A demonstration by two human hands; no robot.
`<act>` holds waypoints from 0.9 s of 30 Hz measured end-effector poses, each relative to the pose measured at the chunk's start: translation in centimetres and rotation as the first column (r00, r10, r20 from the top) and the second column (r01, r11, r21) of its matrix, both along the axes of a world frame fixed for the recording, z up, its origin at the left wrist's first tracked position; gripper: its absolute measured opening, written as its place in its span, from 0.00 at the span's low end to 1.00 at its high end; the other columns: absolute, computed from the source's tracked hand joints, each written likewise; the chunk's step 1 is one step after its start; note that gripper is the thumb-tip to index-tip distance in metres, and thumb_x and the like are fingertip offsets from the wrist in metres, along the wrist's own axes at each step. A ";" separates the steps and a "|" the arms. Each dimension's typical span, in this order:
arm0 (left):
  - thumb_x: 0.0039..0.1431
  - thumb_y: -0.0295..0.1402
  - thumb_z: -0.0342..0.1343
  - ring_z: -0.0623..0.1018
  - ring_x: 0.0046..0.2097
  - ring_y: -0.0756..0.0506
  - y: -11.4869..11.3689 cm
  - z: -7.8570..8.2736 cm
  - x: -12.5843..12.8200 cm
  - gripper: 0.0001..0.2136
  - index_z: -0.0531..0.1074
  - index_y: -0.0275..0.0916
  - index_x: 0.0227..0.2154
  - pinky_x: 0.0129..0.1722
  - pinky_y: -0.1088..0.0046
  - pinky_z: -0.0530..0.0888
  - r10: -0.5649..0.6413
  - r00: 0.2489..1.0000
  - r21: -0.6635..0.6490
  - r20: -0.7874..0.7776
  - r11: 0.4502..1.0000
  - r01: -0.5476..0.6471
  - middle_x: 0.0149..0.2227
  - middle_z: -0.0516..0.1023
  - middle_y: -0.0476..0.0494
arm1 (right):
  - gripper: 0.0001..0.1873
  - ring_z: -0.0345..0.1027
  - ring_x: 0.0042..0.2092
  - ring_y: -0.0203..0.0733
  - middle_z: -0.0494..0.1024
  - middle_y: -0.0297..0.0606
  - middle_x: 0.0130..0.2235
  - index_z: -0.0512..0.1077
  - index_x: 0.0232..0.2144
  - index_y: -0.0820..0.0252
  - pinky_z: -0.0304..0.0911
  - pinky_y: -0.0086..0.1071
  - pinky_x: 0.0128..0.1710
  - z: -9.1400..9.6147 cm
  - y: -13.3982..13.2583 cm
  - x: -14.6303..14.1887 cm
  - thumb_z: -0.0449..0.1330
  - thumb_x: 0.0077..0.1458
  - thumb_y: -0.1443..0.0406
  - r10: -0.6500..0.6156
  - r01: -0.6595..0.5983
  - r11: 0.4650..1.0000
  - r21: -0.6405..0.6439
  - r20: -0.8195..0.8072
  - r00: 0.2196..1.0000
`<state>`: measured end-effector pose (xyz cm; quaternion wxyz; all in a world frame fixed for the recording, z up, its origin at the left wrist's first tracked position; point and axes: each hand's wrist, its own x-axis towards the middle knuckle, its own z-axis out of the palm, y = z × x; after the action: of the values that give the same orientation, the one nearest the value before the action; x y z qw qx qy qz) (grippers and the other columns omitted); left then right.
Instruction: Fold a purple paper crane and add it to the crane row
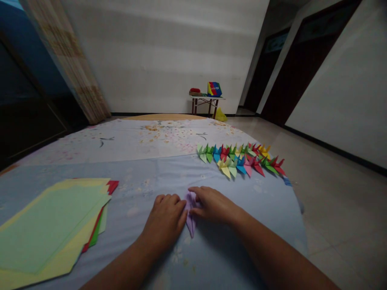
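A piece of purple origami paper (191, 226), folded into a narrow pointed shape, lies on the blue cloth with one tip toward me. From its left side my left hand (167, 214) holds it, the fingers curled and the thumb along its edge. My right hand (212, 204) grips the right side and upper part between thumb and fingers, hiding some of the folds. Beyond my right hand stand two rows of folded paper cranes (237, 164) in green, red, blue, yellow and pink.
To the left lies a stack of paper sheets (57, 223), pale green on top, with yellow, red and green edges showing. A floral tablecloth (145, 139) covers the round table's far part. Against the wall, a small table (208, 98) carries a colourful box (214, 89).
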<state>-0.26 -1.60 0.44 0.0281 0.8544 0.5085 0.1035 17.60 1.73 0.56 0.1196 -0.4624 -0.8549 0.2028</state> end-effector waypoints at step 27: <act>0.58 0.37 0.52 0.72 0.41 0.44 2.1 -1.3 -1.9 0.08 0.73 0.43 0.35 0.42 0.64 0.61 0.057 0.990 0.031 0.130 0.998 -0.061 0.36 0.75 0.47 | 0.07 0.59 0.45 0.41 0.77 0.33 0.40 0.76 0.35 0.49 0.46 0.38 0.45 -2.0 2.9 -0.1 0.58 0.56 0.59 0.143 -0.118 0.968 0.224 -0.097 0.985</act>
<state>-2.21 0.46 -0.90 0.0427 0.8308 0.5288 0.1683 17.52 4.66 -1.48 0.2037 -0.3771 -0.8923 0.1415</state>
